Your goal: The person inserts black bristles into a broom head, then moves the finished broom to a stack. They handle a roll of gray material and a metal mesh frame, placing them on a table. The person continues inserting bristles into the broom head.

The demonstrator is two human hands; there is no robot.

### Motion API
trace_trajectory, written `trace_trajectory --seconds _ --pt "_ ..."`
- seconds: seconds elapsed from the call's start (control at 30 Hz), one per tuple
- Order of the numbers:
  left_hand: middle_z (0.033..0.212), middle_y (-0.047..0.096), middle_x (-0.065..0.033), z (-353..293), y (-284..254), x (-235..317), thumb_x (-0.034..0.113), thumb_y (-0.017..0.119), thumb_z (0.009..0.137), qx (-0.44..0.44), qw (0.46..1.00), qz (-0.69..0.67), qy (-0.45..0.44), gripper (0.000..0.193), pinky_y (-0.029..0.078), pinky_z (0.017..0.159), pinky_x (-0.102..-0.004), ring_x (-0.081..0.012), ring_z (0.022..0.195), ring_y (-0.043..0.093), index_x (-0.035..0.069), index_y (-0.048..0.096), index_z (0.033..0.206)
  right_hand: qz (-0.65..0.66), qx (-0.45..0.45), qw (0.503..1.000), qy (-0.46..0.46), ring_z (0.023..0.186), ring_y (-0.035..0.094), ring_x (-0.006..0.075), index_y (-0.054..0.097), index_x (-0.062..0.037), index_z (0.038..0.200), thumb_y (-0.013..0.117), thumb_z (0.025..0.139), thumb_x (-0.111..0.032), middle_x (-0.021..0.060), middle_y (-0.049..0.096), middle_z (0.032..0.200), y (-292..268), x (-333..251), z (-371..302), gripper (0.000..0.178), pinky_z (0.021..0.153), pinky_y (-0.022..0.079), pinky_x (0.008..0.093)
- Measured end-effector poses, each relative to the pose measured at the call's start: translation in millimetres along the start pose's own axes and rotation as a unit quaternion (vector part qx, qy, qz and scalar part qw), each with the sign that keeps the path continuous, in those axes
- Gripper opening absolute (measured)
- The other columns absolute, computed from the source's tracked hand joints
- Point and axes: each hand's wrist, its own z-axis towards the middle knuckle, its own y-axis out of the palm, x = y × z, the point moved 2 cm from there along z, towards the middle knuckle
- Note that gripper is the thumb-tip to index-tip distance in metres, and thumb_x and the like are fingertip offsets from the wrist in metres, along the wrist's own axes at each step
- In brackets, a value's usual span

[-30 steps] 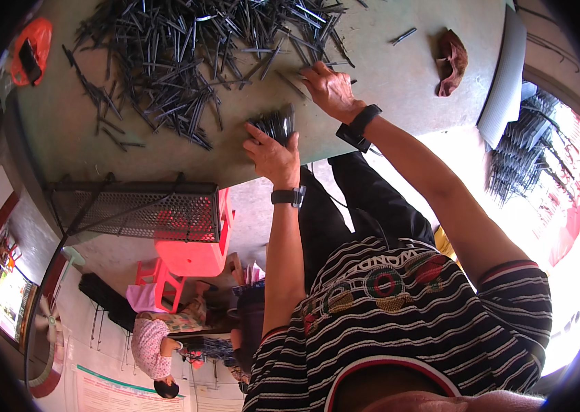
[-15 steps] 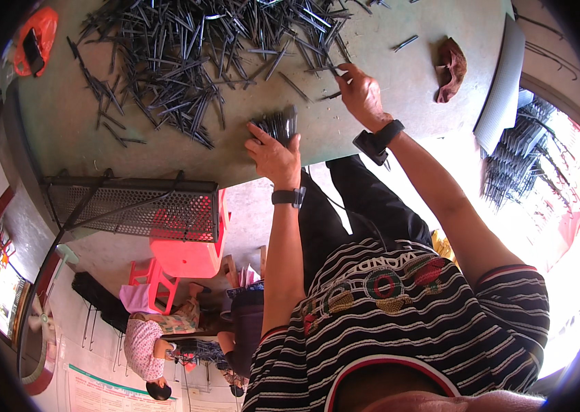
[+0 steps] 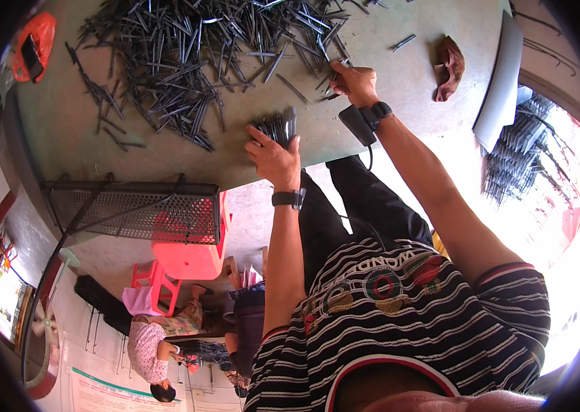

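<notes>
Upright in my left hand [image 3: 276,159] is a bundle of thin black strips [image 3: 280,127], fingers and thumb wrapped round its sides near the table's front edge. To the right and a little farther off, my right hand [image 3: 357,84] is closed in a pinch at the near right fringe of a big pile of loose black strips [image 3: 173,58]. A thin dark strip shows at its fingertips, partly covered by the fingers. One more loose strip [image 3: 293,88] lies on the table between the two hands.
The green-grey table [image 3: 400,89] also bears a brown cloth [image 3: 449,69] and a red plastic bag [image 3: 35,42] with a dark phone-like object. A perforated metal basket [image 3: 139,213] hangs at the front left. Red stools [image 3: 187,257] and a seated person [image 3: 149,350] are beyond.
My right hand has shifted slightly left and its wrist has turned, swinging the black box on the wrist strap to the left. My left hand keeps its hold on the bundle.
</notes>
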Motion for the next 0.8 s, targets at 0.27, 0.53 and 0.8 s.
trace_trajectory --seconds 0.27,0.53,0.8 --pt "0.101 0.042 -0.017 -0.9 0.3 -1.0 0.037 0.075 0.062 -0.002 1.0 -0.007 -0.001 0.096 0.05 0.064 -0.0418 -0.0328 0.093 0.049 -0.003 0.022 0.132 -0.175 -0.133 0.968 -0.12 0.042 0.054 0.0108 0.062 0.0039 0.065 0.06 0.08 -0.016 0.0071 0.058 0.053 -15.1 -5.8 -24.8 0.025 0.038 0.043 0.0231" --pt "0.101 0.043 -0.018 -1.2 -6.1 0.7 0.036 0.076 0.062 -0.015 0.999 -0.038 0.004 0.095 0.049 0.072 -0.0407 -0.0342 0.094 0.049 -0.005 0.025 0.131 -0.368 -0.19 0.899 -0.142 0.047 0.06 0.0231 0.06 0.0022 0.061 0.059 0.075 -0.017 0.0131 0.058 0.051 27.0 54.4 -78.9 0.024 0.049 0.049 0.0326" --pt "0.102 0.042 -0.0198 -3.8 -1.6 -6.6 0.037 0.078 0.058 -0.018 0.998 -0.049 0.017 0.102 0.047 0.075 -0.0408 -0.0354 0.095 0.048 -0.007 0.023 0.132 -0.401 -0.124 0.851 -0.316 0.065 0.055 0.0409 0.061 -0.0011 0.072 0.054 0.073 -0.009 0.0223 0.055 0.065 26.8 84.3 -87.8 0.01 0.055 0.045 0.0444"
